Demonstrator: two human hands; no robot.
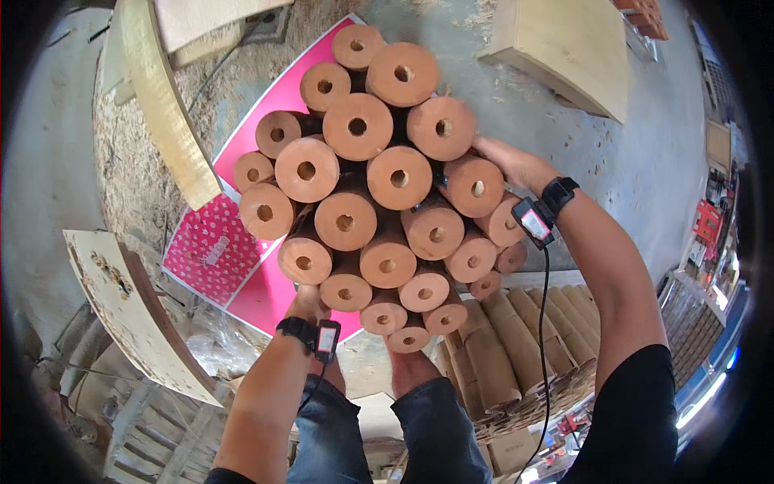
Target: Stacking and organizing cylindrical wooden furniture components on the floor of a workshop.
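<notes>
Since loose cylinders (387, 194) between the pink sheet's (262, 294) far and near corners could topple, your left grip (308, 302) and right grip (518, 165) likely brace them; I can't tell if either clasps.

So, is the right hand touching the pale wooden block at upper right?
Apart: the head view shows grey floor between the right hand and the pale block.

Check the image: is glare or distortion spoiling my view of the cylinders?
Head view: the drilled cylinders read clearly, no glare on their ends; head view: a white light strip glares at the right rim; head view: corners go black, and the red clutter near that rim looks soft.
</notes>
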